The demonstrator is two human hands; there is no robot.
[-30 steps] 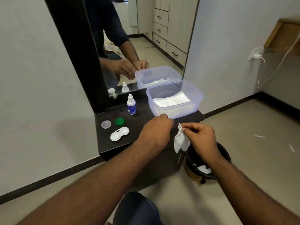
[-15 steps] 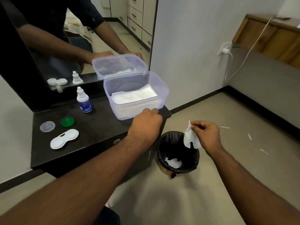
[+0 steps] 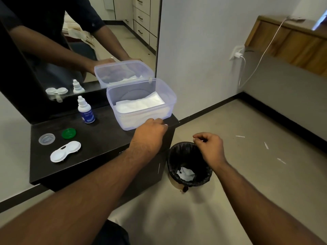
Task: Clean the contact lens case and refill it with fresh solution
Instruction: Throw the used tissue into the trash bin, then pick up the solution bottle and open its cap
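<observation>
1. My left hand [image 3: 150, 132] rested curled against the tissue box [image 3: 141, 105], gripping nothing I could see.
2. My right hand [image 3: 209, 147] hovered loosely curled, empty, above the bin [image 3: 189, 167].
3. The white lens case [image 3: 65, 151] lay open, far left of both.

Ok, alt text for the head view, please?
The right hand hovers empty over a black-lined bin holding crumpled tissue; the left hand rests against a tissue tub on a dark shelf.
</observation>
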